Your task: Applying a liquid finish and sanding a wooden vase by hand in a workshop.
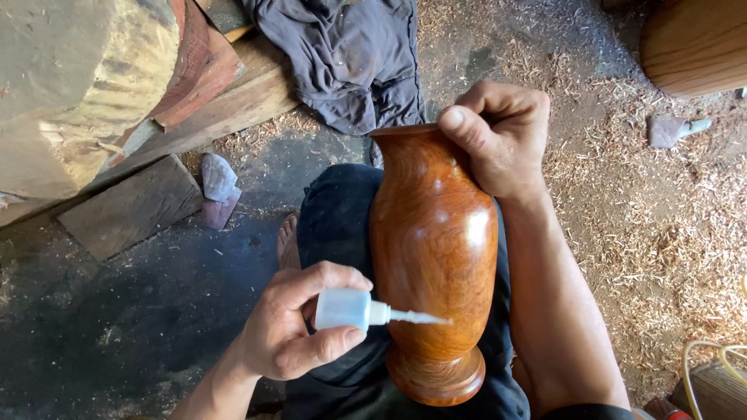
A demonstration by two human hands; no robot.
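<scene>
Glue application in hand: left hand (284, 330) clamps bottle (342, 309), nozzle touching vase (433, 249) on lap, right hand (498, 136) gripping rim; next move likely calls for a gentle, controlled squeeze.

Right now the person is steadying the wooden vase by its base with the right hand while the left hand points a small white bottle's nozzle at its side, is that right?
Not quite: the head view shows the right hand holding the vase by its rim, not its base. The rest stands: the left hand points the bottle nozzle at the vase's side.
</scene>
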